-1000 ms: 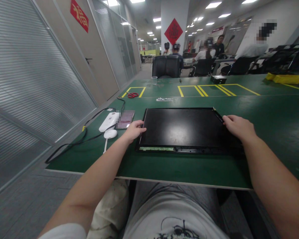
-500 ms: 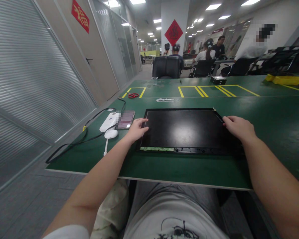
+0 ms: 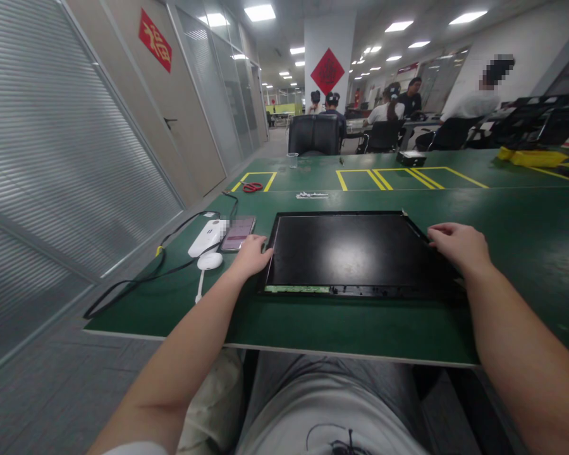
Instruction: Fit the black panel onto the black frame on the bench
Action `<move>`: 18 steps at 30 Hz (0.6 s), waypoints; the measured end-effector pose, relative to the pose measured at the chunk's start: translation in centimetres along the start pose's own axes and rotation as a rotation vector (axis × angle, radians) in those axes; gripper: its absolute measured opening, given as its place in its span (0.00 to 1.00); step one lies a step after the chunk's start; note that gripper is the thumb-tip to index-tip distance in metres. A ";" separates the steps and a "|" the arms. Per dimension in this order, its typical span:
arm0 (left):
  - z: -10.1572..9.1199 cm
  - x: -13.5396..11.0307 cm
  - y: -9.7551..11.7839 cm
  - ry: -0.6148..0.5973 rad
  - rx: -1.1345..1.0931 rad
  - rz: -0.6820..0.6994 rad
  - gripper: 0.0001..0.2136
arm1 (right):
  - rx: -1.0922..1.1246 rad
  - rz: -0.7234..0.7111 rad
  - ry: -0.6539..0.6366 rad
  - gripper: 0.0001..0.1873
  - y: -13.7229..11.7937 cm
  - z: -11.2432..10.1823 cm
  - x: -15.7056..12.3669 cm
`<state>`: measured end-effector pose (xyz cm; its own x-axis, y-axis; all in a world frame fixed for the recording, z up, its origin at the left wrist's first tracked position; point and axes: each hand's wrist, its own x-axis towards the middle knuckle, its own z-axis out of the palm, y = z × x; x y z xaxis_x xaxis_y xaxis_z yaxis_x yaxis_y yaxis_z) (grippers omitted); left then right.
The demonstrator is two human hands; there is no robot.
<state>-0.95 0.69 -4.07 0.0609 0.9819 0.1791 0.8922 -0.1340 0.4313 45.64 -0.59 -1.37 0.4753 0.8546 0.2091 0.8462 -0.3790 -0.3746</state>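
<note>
A black flat display panel [image 3: 351, 249] lies face up on the green table [image 3: 341, 322] in front of me, with a strip of green circuit board along its near left edge. My left hand [image 3: 251, 254] rests at the panel's left edge, fingers bent against the frame. On the right edge lies my right hand [image 3: 458, 246], its fingers curled over the frame near the far right corner.
A phone [image 3: 238, 232], a white power strip [image 3: 207, 234], a white round device and black cables lie left of the panel. Red scissors [image 3: 252, 187], small metal parts [image 3: 312, 195], a clear cup and a black box sit farther back. Several people sit at desks beyond.
My left hand slid back from the top of the panel's left edge to its outer side. The view tilted slightly; the panel and my right hand stay put.
</note>
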 end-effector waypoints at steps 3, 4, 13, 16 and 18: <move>0.0 0.0 0.0 -0.003 0.088 0.015 0.19 | 0.058 0.103 -0.034 0.22 -0.2 -0.3 -0.2; -0.1 0.0 0.0 -0.006 0.113 0.023 0.17 | 0.056 0.104 -0.037 0.22 -0.2 -0.3 -0.2; -0.2 -0.2 0.0 -0.015 0.126 0.043 0.18 | -0.070 0.090 -0.094 0.21 1.3 0.7 1.1; -0.3 -0.2 0.2 -0.027 0.138 0.054 0.18 | -0.082 0.086 -0.136 0.20 1.6 1.0 1.5; -0.3 -0.2 0.3 -0.032 0.133 0.062 0.17 | -0.085 0.086 -0.159 0.20 1.7 1.2 1.6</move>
<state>-0.82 0.39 -3.72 0.1302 0.9764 0.1722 0.9374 -0.1778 0.2994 47.57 0.56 -2.74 0.5081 0.8607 0.0320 0.8248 -0.4755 -0.3061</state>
